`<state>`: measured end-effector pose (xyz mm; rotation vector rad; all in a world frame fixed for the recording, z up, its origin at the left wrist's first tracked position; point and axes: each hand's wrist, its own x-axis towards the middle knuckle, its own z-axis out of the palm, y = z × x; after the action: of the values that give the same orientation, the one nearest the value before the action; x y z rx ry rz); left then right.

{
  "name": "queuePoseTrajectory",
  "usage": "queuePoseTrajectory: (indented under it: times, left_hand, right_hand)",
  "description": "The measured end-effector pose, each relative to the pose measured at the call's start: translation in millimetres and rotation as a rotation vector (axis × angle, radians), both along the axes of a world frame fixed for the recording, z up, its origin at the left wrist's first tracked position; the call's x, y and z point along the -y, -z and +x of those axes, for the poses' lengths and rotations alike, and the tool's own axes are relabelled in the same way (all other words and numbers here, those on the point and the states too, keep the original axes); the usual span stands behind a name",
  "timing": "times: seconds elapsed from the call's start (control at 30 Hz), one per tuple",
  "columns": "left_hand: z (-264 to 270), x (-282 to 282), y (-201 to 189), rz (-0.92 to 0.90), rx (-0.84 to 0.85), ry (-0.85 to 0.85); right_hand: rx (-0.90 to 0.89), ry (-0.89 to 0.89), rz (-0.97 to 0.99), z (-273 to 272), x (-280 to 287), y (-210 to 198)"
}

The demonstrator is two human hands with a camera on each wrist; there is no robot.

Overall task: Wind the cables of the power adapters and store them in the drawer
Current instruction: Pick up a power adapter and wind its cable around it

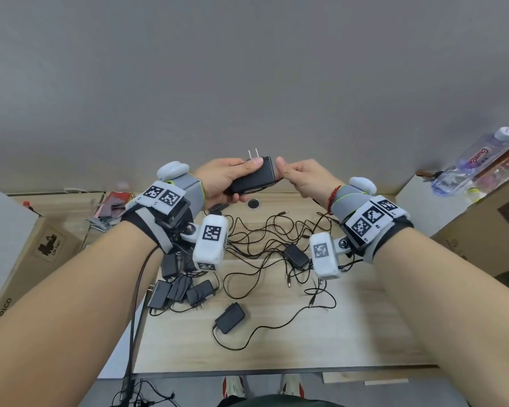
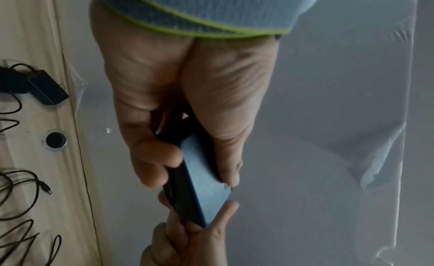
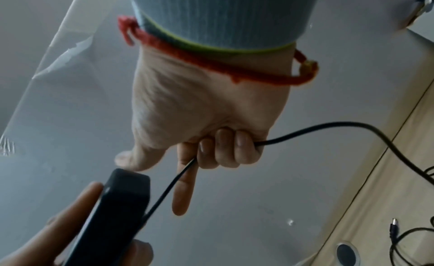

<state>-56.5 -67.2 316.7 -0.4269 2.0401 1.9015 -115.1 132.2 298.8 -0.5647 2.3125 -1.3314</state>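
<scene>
My left hand (image 1: 224, 180) grips a black power adapter (image 1: 253, 177) held up in front of the grey wall, its two plug prongs pointing upward. In the left wrist view the same adapter (image 2: 199, 179) sits between thumb and fingers of my left hand (image 2: 178, 132). My right hand (image 1: 300, 177) is at the adapter's right end. Its three curled fingers (image 3: 225, 149) hold the adapter's thin black cable (image 3: 328, 128), which trails down to the desk; the index finger is straight along the cable. No drawer is in view.
On the wooden desk (image 1: 306, 333) lie several more black adapters (image 1: 229, 317) with tangled cables (image 1: 276, 230), some piled at the left (image 1: 180, 289). Cardboard boxes (image 1: 27, 259) flank both sides; a plastic bottle (image 1: 470, 160) rests at the right. A round grommet hole (image 1: 254, 204) is near the wall.
</scene>
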Motion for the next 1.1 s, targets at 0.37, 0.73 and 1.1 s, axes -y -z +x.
queuePoseTrajectory:
  times: [0.37,0.73,1.1]
  left_hand:
    - [0,-9,7,0.042,-0.049,-0.174]
    - [-1,6,8,-0.231,-0.145,-0.22]
    - [11,-5,7,-0.403,-0.159,0.001]
  right_hand:
    - [-0.05,-0.026,-0.035,-3,12,7]
    - [-0.095,-0.157,0.091,-4,3,2]
    - [-0.193,-0.093,0.089,-19,6,-30]
